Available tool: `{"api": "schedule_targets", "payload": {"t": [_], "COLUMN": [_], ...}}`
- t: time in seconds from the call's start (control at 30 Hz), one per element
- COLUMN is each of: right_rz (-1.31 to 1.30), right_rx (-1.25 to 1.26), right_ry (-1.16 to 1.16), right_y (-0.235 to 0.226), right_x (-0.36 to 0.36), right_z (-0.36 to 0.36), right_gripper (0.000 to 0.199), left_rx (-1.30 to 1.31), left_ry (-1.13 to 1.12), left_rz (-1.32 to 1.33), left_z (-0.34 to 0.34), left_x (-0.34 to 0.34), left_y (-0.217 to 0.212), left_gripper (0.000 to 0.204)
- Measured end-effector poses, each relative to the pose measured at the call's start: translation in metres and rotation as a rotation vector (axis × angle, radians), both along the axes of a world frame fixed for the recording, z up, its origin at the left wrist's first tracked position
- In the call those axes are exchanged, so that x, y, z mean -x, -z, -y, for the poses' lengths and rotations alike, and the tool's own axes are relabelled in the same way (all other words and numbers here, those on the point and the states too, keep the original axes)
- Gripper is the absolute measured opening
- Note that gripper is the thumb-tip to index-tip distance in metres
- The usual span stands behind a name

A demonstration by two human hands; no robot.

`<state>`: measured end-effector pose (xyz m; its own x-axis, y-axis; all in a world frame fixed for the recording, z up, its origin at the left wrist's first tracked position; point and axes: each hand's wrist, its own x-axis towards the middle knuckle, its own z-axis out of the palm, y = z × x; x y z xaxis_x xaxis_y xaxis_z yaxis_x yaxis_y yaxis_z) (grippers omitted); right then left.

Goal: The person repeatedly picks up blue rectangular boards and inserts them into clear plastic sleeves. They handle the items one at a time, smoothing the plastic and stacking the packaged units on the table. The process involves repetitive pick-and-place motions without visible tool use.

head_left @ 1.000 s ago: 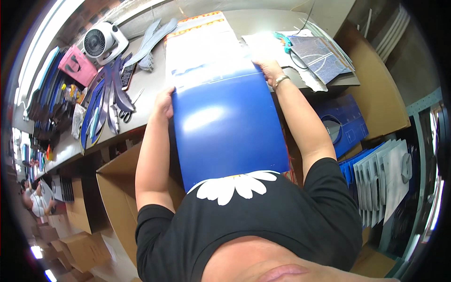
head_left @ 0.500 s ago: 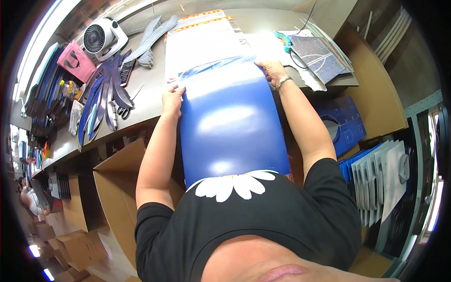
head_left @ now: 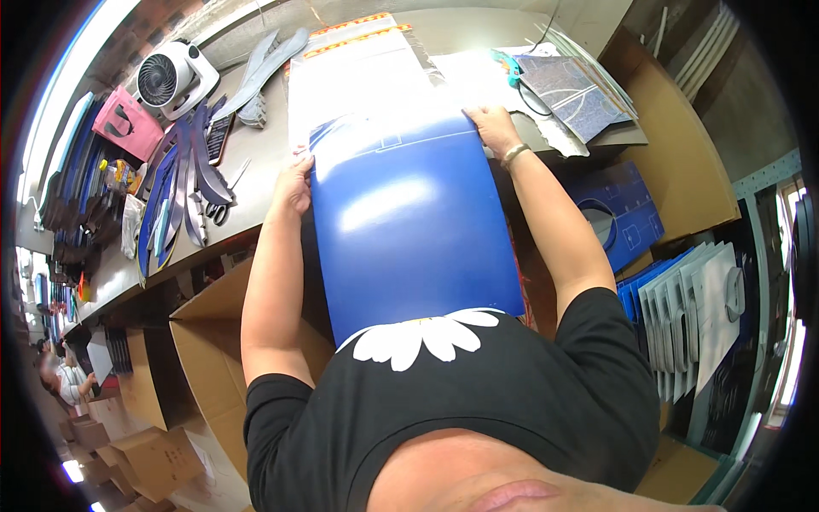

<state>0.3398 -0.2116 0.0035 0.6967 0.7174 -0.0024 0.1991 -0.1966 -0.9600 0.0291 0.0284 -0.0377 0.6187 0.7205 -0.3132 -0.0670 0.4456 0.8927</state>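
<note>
A glossy blue board (head_left: 418,247) lies slanted in front of the person, its near end against the black shirt (head_left: 478,401) and its far end over the counter (head_left: 256,175), by a pile of shiny white sheets (head_left: 363,81). The left hand (head_left: 294,183) has its grip closed on the left edge, near the top, thumb uppermost. The right hand (head_left: 493,132) is clamped on the far right corner, fingers bent; I can't see what its fingertips do underneath. Left of the sheets I see curved grey strips (head_left: 266,72), scissors (head_left: 220,212), a pink bag (head_left: 143,128) and a white fan (head_left: 175,77). Grey folders (head_left: 682,320) hang at lower right.
</note>
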Motion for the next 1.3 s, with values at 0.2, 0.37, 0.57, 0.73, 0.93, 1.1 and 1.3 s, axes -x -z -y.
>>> {"api": "schedule_targets", "payload": {"t": [0.2, 0.37, 0.57, 0.73, 0.93, 1.1, 1.3], "right_rz": [-0.132, 0.523, 0.189, -0.006, -0.007, -0.107, -0.061], "right_rx": [-0.195, -0.021, 0.021, -0.053, -0.137, -0.141, -0.131], "right_ry": [0.044, 0.032, -0.068, -0.154, -0.035, -0.161, -0.179], "right_y": [-0.015, -0.03, -0.009, 0.007, -0.002, -0.008, -0.009], "right_x": [0.024, -0.001, 0.009, 0.016, 0.04, 0.044, 0.054], "right_z": [0.014, 0.005, 0.02, 0.037, 0.05, 0.041, 0.059], "right_gripper": [0.035, 0.033, 0.033, 0.032, 0.027, 0.03, 0.036], "left_rx": [0.159, 0.068, 0.123, 0.056, 0.003, 0.047, 0.105], "left_ry": [-0.031, 0.025, 0.0, 0.031, 0.126, 0.014, -0.016], "left_rz": [0.109, -0.034, -0.007, -0.028, 0.015, 0.0, 0.017], "left_z": [0.018, 0.012, 0.029, 0.048, 0.056, 0.038, 0.054], "left_x": [-0.002, -0.017, -0.004, 0.01, 0.027, 0.02, 0.03], "left_y": [-0.027, -0.05, -0.04, -0.048, -0.051, -0.05, -0.037], "left_gripper": [0.028, 0.029, 0.033, 0.034, 0.035, 0.039, 0.04]}}
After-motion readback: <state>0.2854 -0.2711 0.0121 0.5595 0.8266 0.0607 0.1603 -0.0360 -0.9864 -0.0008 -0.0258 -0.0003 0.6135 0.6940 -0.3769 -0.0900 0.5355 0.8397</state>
